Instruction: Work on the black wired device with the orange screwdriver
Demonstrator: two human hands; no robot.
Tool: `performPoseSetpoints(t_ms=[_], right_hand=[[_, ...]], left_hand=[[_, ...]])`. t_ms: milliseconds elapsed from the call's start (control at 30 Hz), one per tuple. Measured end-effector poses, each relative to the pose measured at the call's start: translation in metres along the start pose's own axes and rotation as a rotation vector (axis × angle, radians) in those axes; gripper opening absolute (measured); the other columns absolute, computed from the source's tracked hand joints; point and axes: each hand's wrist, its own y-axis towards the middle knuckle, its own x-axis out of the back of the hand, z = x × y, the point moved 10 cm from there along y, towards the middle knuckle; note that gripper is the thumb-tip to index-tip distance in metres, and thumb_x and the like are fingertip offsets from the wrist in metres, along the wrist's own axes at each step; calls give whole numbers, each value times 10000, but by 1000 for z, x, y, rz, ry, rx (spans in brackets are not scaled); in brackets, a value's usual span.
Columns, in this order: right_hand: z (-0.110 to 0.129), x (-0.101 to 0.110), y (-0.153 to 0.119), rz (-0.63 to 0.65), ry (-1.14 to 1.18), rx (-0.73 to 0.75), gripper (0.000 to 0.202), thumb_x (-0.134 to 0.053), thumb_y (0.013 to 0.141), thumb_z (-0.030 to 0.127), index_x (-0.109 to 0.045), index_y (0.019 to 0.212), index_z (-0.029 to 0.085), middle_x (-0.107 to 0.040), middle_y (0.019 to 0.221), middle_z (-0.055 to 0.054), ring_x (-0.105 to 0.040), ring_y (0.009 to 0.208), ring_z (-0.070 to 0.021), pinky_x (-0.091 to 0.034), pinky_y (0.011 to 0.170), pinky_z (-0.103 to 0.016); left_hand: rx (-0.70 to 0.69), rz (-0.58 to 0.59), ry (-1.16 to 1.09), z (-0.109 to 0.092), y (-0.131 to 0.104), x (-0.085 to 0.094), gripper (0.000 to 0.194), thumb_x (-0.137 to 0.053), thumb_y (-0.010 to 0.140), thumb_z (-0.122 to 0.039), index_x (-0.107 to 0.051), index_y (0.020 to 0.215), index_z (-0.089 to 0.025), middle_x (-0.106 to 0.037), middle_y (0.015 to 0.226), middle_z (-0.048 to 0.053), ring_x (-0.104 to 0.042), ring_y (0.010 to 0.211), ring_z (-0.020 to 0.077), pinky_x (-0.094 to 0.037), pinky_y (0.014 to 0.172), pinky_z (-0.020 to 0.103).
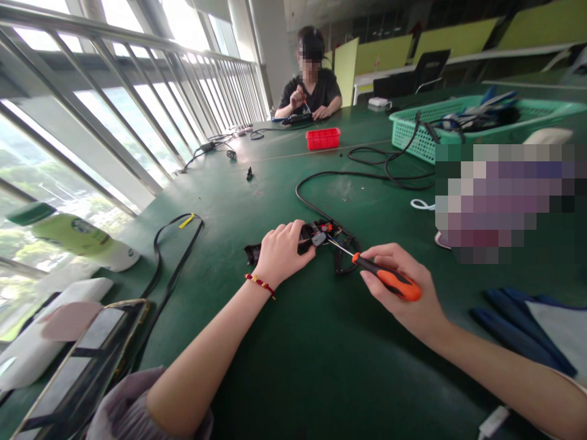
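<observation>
My left hand (282, 252) is closed around an opened black corded device (308, 235), pressing it on the green table. Its inside shows a grey block (320, 238), a red-orange part and several thin wires. The black end of the casing sticks out left of my hand. My right hand (408, 299) grips a screwdriver (397, 281) with an orange and black handle. The screwdriver's shaft points left into the wires beside the grey block; whether the tip touches anything is too small to tell. A black curved piece lies under the shaft.
Across the green table (275, 342), another person (312, 85) works with a screwdriver. A red bin (323, 139) and a green basket (413, 134) of tools stand farther back. Black cables cross the top. Left are a bottle (77, 235) and phone (82, 366); right, dark blue gloves (523, 324).
</observation>
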Motion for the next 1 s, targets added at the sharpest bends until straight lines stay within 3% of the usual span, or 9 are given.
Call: performPoseSetpoints(t_ms=[133,233,367,467,600,700,900,1000], right_hand=[[4,-6,0,62,-36,29,123,-561,785,206,-522,900,226,-638,778,-2,-615,651,-136,-475,572,-236],[7,-21,-1,196,-94,108,162,-562,773,180,-539,931,207,-612,777,-2,-580,601,-113,-464,572,-227],[10,-50,-13,469,-180,238,250,-536,757,93,-583,977,201,-574,874,-28,-573,699,-121,-458,636,-236],[14,-61,-21,583,-218,327,334,-532,739,46,-590,1027,206,-582,941,-44,-567,807,-144,-454,693,-250],[20,-66,-25,649,-223,392,358,-555,719,41,-590,1031,212,-620,923,-35,-556,811,-157,-446,694,-263],[21,-66,-25,651,-210,378,353,-557,718,40,-590,1027,207,-628,921,-33,-566,807,-154,-454,702,-263],[15,-65,-24,630,-220,324,330,-553,733,58,-592,1020,217,-625,932,-38,-586,812,-154,-476,724,-275],[13,-65,-24,627,-216,325,327,-560,731,73,-595,1019,225,-628,927,-37,-595,806,-157,-479,710,-276]], left_hand=[[-20,135,-87,6,1,-5,377,-477,793,-350,-449,1129,-183,-634,971,58,-596,914,232,-447,758,315],[-20,232,-148,11,0,-8,370,-472,790,-294,-454,1138,-169,-619,1027,72,-591,922,221,-448,764,305],[53,335,-199,22,-5,-12,227,-476,774,-296,-529,954,-167,-627,937,72,-601,839,215,-442,677,284],[141,391,-259,38,-12,-12,193,-493,736,-327,-547,851,-182,-635,830,43,-606,747,204,-425,595,266],[345,491,-252,81,-28,-7,202,-499,690,-371,-554,747,-185,-630,704,30,-614,685,214,-410,537,259],[494,504,-141,123,-42,8,245,-500,672,-429,-540,694,-189,-632,704,52,-618,709,230,-424,552,262],[774,368,152,202,-72,56,290,-492,660,-434,-522,744,-157,-613,932,151,-590,877,310,-465,659,368],[794,237,174,220,-78,69,294,-545,624,-416,-498,729,-146,-599,897,169,-588,846,330,-477,634,414]])
